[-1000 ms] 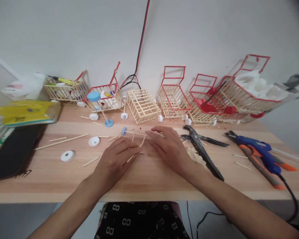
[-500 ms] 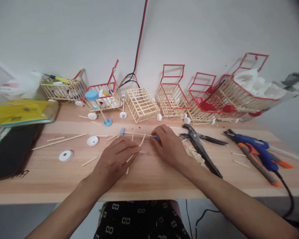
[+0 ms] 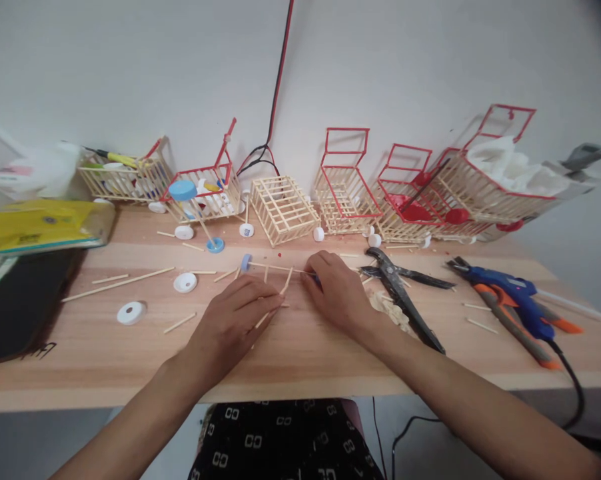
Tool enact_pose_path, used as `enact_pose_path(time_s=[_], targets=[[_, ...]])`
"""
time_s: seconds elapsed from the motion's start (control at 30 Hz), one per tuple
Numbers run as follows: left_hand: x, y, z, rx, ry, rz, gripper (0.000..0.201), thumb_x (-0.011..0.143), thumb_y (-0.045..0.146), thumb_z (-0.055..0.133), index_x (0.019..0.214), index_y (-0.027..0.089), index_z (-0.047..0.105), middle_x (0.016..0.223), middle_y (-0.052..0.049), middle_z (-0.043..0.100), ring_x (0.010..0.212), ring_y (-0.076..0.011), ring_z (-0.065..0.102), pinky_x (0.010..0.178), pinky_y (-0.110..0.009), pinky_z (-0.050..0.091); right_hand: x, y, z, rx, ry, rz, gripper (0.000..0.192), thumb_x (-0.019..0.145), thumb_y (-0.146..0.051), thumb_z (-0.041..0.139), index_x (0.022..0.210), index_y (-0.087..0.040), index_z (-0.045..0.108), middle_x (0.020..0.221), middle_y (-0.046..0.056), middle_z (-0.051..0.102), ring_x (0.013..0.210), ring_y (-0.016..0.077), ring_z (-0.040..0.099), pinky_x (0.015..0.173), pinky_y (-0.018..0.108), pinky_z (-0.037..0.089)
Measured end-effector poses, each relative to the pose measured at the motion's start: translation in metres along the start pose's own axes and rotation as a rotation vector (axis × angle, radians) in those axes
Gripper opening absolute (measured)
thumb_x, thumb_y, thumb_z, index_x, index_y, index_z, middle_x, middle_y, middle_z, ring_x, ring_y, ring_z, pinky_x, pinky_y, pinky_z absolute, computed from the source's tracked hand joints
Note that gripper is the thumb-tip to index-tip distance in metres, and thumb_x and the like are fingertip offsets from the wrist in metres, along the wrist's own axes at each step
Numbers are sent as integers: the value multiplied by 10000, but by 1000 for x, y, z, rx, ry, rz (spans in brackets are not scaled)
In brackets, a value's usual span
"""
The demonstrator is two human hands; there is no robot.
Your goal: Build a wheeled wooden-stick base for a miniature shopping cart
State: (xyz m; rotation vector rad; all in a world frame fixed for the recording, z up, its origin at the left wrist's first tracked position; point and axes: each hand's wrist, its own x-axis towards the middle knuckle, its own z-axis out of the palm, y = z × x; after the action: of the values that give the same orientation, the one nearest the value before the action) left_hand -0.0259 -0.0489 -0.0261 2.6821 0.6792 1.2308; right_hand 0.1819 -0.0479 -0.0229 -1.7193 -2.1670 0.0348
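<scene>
Near the middle of the table my left hand [image 3: 244,308] is closed on a thin wooden stick [image 3: 288,279], whose bent or jointed upper end sticks out past the fingertips. Just beyond it lies an axle of thin stick [image 3: 260,267] with a light blue bottle cap [image 3: 246,263] at its left end. My right hand [image 3: 336,291] grips a darker blue cap [image 3: 316,280] at the axle's right end, mostly covered by the fingers. Whether the left-hand stick touches the axle I cannot tell.
Several small stick carts, some with red trim, line the wall, around a plain stick basket [image 3: 285,210]. Black-handled pliers [image 3: 403,300] and a blue glue gun [image 3: 510,287] lie right. White caps [image 3: 131,313], loose sticks [image 3: 118,285] and a yellow packet [image 3: 48,223] are left.
Both hands keep their hold and stay almost in place. The lower end of the left-hand stick shows less below the hand. The whole view has shifted slightly.
</scene>
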Motion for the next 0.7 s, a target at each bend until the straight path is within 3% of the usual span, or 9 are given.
enact_pose_path(time_s=[0.7], targets=[[-2, 1, -1, 81, -25, -15, 192, 841, 88, 594, 1012, 163, 638, 957, -56, 681, 923, -173, 597, 852, -342, 510, -2, 2, 2, 34, 17, 1, 49, 887, -244, 540, 884, -195, 540, 942, 54, 605, 912, 215, 535, 727, 319, 402]])
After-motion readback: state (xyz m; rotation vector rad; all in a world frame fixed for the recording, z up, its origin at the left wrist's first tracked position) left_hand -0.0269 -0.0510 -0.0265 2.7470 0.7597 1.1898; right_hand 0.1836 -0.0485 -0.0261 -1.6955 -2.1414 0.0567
